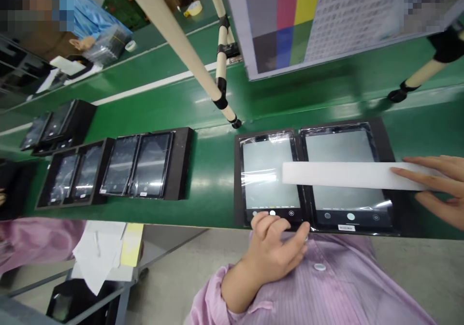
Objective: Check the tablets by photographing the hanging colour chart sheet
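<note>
Two tablets with lit, pale screens lie side by side in a black tray (387, 141) before me: a left tablet (268, 156) and a right tablet (337, 146). Clear film with glare covers both. My left hand (277, 247) is at the bottom edge of the left tablet, its fingers bent near the on-screen buttons and its thumb held apart. It holds nothing. My right hand (440, 182) grips one end of a long white strip (337, 175). This strip extends across the right tablet and over part of the left one, hiding the middle of their screens.
More tablets in black trays (177, 165) stand along the green bench (213, 170) to the left. A pale pipe frame (181, 40) rises behind, beside a printed colour chart (282, 25). Another person (87, 16) is across the bench; a pink sleeve (39, 243) shows at left.
</note>
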The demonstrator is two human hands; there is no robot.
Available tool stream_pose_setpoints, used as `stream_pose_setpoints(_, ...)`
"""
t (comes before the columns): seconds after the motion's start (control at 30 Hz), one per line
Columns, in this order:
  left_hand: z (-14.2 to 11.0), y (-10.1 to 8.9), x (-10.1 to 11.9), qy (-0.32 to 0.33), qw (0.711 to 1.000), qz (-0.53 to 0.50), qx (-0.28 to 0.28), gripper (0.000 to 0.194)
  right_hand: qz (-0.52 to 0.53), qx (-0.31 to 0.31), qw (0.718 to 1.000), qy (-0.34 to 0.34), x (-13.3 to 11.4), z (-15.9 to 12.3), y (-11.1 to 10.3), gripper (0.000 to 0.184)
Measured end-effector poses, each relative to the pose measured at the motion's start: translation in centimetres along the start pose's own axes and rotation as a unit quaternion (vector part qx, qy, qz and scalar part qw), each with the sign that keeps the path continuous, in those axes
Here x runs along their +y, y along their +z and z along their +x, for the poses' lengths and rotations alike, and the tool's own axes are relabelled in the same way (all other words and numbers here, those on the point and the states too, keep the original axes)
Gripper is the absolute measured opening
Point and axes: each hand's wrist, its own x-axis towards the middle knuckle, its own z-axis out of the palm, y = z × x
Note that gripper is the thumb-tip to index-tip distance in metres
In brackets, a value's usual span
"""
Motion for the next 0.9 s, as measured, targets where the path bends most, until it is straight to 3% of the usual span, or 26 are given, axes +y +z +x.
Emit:
stream_pose_setpoints(0.17,3.1,2.1,1.6,0.057,0.995,-0.024,-0.077,0.029,0.003,-0.008,0.999,0.04,0.2,-2.1,-0.3,0.028)
stream_pose_setpoints(0.33,4.7,3.6,2.5,0.088,0.988,-0.027,-0.126,0.037,-0.012,-0.033,0.992,0.121,0.3,-6.7,-2.5,0.031)
stream_pose_setpoints(0.47,5.7,4.2,3.0,0.084,0.987,-0.03,-0.133,0.033,-0.023,-0.039,0.98,0.192,0.1,-10.2,-4.5,0.031)
stream_pose_setpoints(0.6,6.5,4.5,3.4,0.09,0.987,-0.043,-0.124,0.027,-0.033,-0.052,0.976,0.207,0.0,-12.5,-5.4,0.027)
stream_pose_setpoints(0.77,6.6,4.9,3.7,0.092,0.985,-0.02,-0.147,0.028,-0.024,-0.048,0.964,0.259,-0.1,-13.5,-5.3,0.028)
stream_pose_setpoints(0.9,6.0,3.9,3.1,0.098,0.985,-0.05,-0.135,0.028,0.008,-0.05,0.955,0.294,0.1,-13.7,-5.2,0.028)
